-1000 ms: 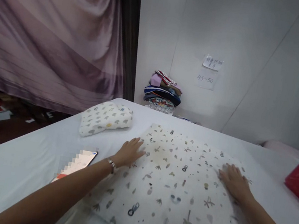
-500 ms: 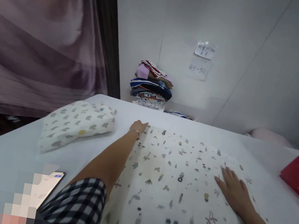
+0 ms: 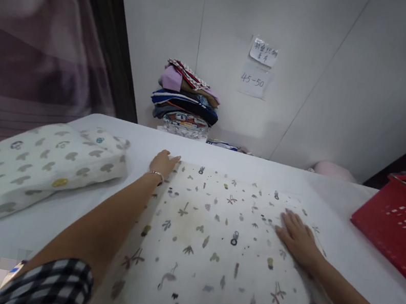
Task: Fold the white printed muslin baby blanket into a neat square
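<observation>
Printed cloth (image 3: 225, 249): spread over the white worktop (image 3: 281, 172), between both forearms. Reaches its far-left corner with the left hand (image 3: 164, 163), arm stretched forward, back up; cannot tell whether pinching. Rests the right hand (image 3: 296, 239) palm down near the right edge, fingers extended and slightly spread, forearm slanting inward.

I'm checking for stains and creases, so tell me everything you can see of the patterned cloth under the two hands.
The patterned cloth is white, thin-looking fabric printed with small plants, shapes and rings in grey, green, brown and blue. It lies spread on the white table, mostly smooth, with a faint yellowish patch towards its far left. The left hand touches its far left corner; the right hand rests flat near its right edge.
</observation>
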`<move>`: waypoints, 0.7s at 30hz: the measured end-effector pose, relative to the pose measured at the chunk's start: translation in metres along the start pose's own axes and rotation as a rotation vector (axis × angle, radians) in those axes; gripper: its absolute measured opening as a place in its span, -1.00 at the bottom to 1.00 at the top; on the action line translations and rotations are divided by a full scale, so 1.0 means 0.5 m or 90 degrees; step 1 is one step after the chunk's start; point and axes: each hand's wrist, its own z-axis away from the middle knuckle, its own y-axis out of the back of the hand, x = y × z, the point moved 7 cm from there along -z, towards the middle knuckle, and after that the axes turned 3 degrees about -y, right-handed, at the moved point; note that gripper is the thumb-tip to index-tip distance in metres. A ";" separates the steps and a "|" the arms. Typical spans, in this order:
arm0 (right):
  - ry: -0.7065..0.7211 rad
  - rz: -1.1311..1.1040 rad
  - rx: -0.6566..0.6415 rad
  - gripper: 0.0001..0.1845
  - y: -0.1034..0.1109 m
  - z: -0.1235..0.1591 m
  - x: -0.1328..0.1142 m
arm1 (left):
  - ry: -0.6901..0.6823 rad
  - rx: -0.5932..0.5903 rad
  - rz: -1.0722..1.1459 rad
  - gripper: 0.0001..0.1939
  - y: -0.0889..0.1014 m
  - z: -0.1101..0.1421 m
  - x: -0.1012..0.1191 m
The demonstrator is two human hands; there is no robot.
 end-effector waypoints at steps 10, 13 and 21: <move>-0.036 -0.058 0.038 -0.19 0.019 -0.218 -0.043 | -0.187 -0.139 -0.181 -0.23 -0.082 0.052 0.014; -0.036 -0.059 0.020 -0.21 0.015 -0.228 -0.033 | -0.176 -0.150 -0.179 -0.21 -0.080 0.044 0.015; 0.046 -0.033 0.045 -0.26 0.050 -0.036 -0.049 | -0.220 -0.184 -0.145 -0.25 0.023 0.153 0.020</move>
